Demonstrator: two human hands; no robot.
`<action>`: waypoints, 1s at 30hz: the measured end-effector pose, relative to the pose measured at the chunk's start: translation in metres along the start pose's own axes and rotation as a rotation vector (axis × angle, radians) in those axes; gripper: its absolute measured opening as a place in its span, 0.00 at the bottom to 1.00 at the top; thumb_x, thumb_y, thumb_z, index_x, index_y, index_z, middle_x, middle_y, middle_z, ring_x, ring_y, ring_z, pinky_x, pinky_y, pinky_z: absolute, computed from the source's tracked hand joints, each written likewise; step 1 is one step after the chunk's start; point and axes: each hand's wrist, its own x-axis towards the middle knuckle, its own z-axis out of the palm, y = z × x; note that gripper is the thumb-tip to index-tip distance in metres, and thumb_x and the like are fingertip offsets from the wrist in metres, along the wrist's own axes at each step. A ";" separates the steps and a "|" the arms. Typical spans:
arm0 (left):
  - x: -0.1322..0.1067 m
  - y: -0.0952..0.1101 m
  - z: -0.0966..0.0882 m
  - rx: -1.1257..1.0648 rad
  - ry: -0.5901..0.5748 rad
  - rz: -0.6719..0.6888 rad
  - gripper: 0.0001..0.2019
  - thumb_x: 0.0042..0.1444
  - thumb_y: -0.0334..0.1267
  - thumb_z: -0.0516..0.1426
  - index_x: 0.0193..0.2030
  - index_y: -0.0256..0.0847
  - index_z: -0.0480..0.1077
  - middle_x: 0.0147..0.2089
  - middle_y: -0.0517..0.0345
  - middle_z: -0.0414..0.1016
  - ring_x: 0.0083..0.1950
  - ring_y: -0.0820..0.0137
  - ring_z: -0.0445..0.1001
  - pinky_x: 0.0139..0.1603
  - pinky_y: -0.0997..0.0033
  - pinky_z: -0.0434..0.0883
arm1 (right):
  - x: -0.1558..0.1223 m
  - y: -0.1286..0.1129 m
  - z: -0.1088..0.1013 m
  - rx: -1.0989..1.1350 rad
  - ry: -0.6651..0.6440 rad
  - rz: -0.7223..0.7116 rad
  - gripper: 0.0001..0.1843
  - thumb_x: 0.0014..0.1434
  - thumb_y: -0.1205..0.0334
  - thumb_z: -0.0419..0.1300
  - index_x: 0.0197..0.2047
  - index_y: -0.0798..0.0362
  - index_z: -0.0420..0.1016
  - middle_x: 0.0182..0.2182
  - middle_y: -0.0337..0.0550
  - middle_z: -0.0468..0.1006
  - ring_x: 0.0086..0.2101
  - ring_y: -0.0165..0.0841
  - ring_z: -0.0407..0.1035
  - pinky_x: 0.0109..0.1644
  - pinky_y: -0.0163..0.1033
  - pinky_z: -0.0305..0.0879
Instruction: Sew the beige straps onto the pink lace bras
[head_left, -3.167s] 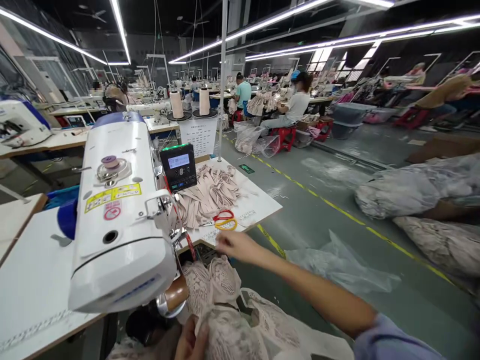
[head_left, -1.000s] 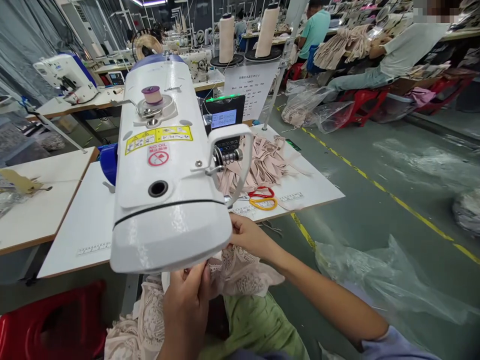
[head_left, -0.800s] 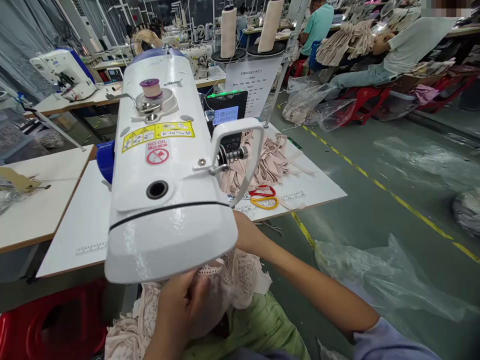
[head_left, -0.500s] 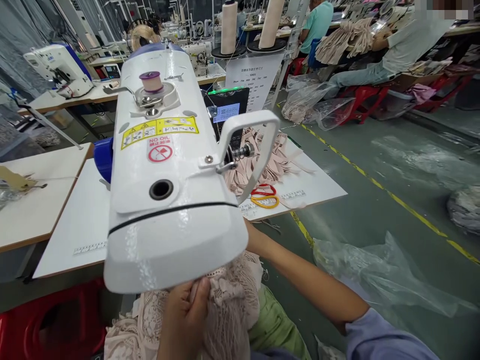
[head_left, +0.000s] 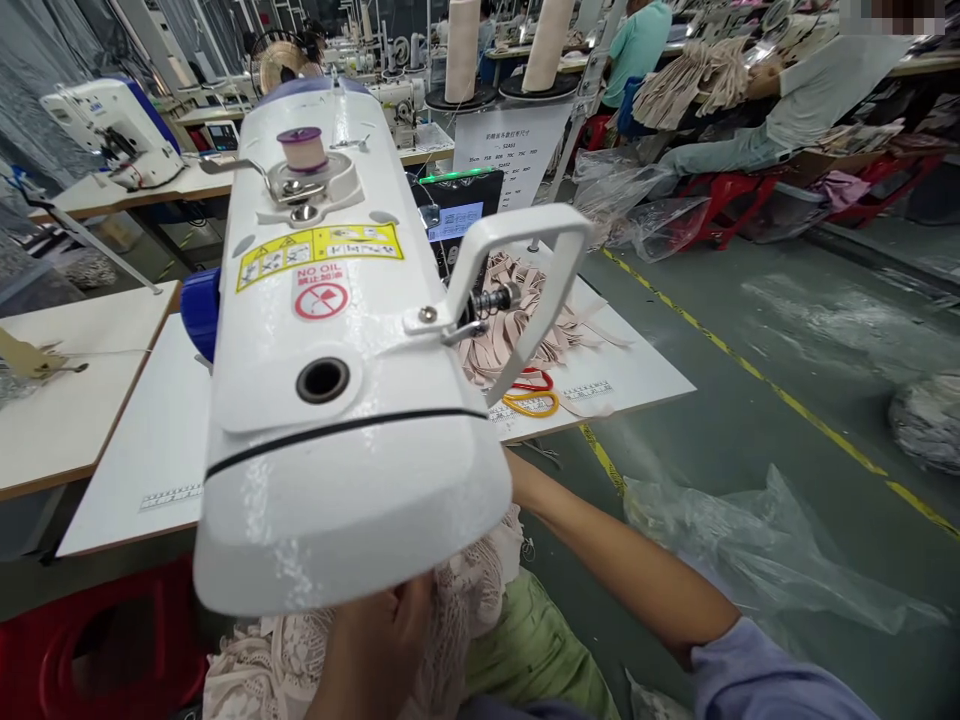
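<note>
Beige lace fabric (head_left: 480, 575) with fringe-like strands hangs over my lap, below the head of a white sewing machine (head_left: 352, 510). My left hand (head_left: 379, 640) is closed on the lace at the near edge of the machine head, its fingertips partly covered by the housing. From the right my forearm reaches in behind the machine head, which hides my right hand and its fingers. The needle area is also out of sight under the housing. A bobbin of pale thread (head_left: 302, 150) sits on top of the machine.
Scissors with red and yellow handles (head_left: 531, 402) lie on the white machine table (head_left: 645, 385), beside a heap of beige strips (head_left: 517, 310). A red stool (head_left: 165, 630) stands at lower left. Plastic sheeting (head_left: 750, 550) covers floor at right. Co-workers sit farther back.
My left hand has moved slightly forward, its fingertips going further under the machine head with the lace. The view has shifted a little closer to the machine; my right forearm stays nearly in place.
</note>
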 end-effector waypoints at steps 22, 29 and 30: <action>0.011 -0.005 -0.006 -0.041 -0.046 -0.037 0.13 0.57 0.42 0.58 0.45 0.49 0.82 0.45 0.51 0.84 0.46 0.56 0.83 0.48 0.63 0.79 | 0.000 0.005 -0.001 -0.145 0.020 -0.026 0.15 0.48 0.69 0.63 0.18 0.50 0.62 0.32 0.43 0.69 0.36 0.41 0.65 0.48 0.47 0.65; 0.013 0.004 -0.007 -0.049 -0.045 -0.127 0.14 0.59 0.44 0.57 0.45 0.45 0.82 0.45 0.52 0.84 0.47 0.58 0.83 0.47 0.66 0.79 | -0.001 0.006 -0.003 -0.138 0.021 -0.052 0.13 0.50 0.65 0.65 0.19 0.49 0.67 0.30 0.43 0.70 0.33 0.38 0.64 0.45 0.46 0.68; 0.013 0.004 -0.007 -0.050 -0.042 -0.130 0.14 0.59 0.44 0.57 0.44 0.45 0.82 0.45 0.52 0.84 0.47 0.58 0.82 0.47 0.66 0.79 | -0.001 0.006 -0.003 -0.138 0.020 -0.051 0.13 0.50 0.65 0.65 0.19 0.49 0.67 0.29 0.43 0.70 0.33 0.38 0.63 0.45 0.45 0.68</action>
